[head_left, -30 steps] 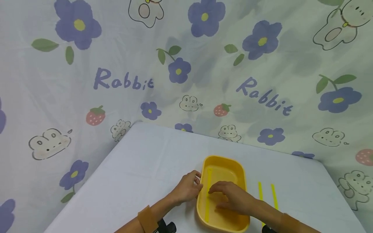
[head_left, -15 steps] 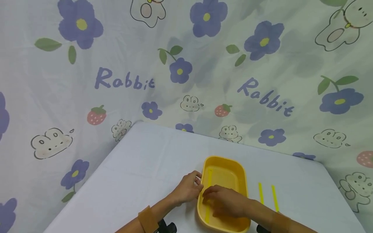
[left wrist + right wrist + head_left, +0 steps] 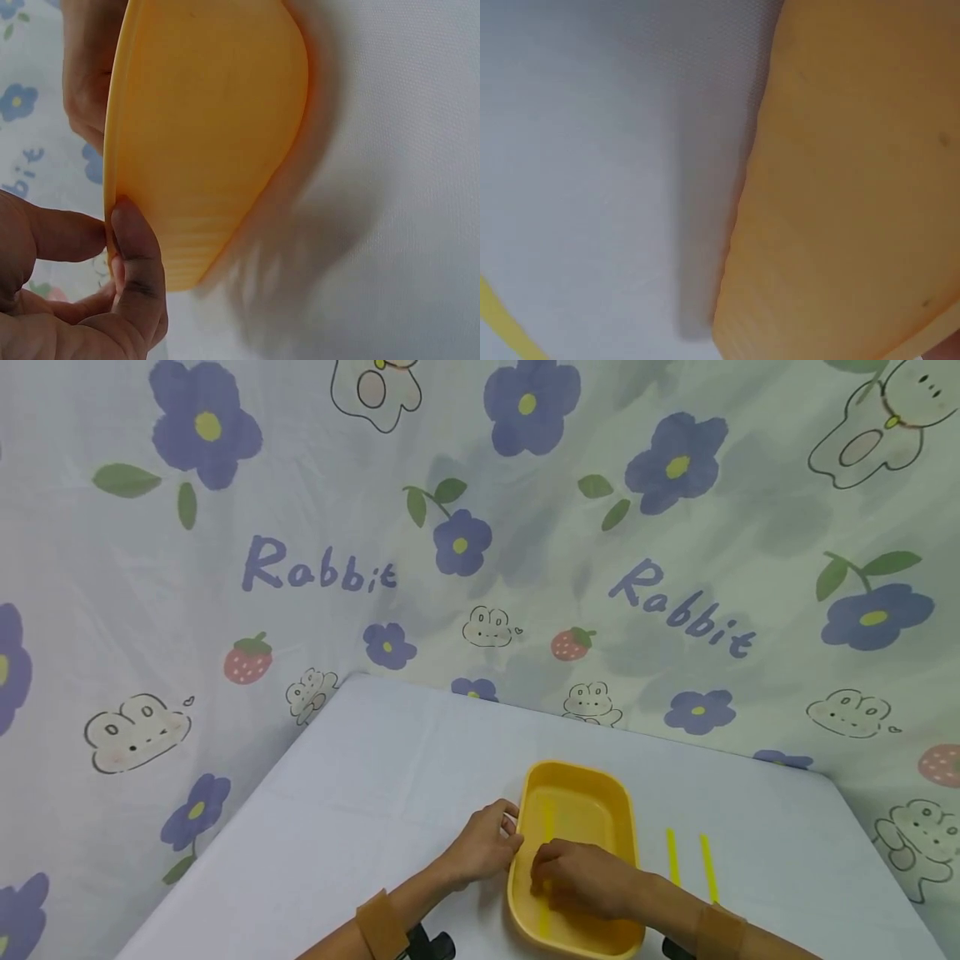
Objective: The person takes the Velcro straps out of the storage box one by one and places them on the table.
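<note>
Fingers of the left hand curl against the left rim of a shallow, rectangular yellow plastic tray with rounded corners; in the left wrist view the thumb and a finger of this hand pinch the tray's edge. The right hand lies inside the tray, just to the right of the left hand, fingers bent down onto a thin yellow strip that runs lengthwise along the tray floor from beyond the fingertips to below the knuckles. Whether those fingers pinch the strip or only press on it cannot be told. The right wrist view shows only the tray's outer wall and the counter surface beside it.

To the right of the right hand, outside the tray, 2 more thin yellow strips lie side by side on the pale lilac cloth-covered counter, near the tray but not touching it. Both forearms carry tan wrist bands. Behind the counter, well beyond both hands, hangs a white printed cloth backdrop with purple flowers, strawberries, rabbits and the word "Rabbit".
</note>
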{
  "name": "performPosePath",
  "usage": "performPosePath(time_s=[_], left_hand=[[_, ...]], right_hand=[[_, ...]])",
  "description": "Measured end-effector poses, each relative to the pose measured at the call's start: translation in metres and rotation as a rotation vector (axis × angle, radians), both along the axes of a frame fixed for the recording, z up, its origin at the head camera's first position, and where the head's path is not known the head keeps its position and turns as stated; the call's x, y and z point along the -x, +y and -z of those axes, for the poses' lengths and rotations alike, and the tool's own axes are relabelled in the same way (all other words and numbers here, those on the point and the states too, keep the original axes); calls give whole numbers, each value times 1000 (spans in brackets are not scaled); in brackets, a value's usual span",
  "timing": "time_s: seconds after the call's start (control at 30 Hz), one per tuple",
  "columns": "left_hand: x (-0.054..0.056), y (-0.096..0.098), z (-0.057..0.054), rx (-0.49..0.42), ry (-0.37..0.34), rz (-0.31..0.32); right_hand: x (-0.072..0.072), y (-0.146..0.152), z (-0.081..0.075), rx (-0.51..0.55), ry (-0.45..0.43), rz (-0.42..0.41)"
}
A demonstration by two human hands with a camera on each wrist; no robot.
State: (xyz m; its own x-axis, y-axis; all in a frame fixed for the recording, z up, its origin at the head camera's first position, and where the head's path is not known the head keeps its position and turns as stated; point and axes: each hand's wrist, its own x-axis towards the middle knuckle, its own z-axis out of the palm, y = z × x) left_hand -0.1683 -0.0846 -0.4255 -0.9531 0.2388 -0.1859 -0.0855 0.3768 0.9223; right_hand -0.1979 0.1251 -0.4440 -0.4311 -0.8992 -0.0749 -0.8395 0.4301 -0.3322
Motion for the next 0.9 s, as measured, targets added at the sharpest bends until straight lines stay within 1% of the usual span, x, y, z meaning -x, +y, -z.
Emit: performPosePath(time_s=[0.27,0.47,0.57,0.73,0.9], left_hand=[[-1,0,0,-13,-5,-1],[0,0,1,-26,11,2],[0,0,1,-26,12,1],[0,0,0,-21,3,-4],[-1,0,1,-24,13,-2]], right_hand=[[1,3,2,2,29,-86],[2,1,0,-42,52,-136],[2,1,-1,-71,33,-133],[1,1,-1,-99,-13,-103],[0,2,1,-84,-32,-124]])
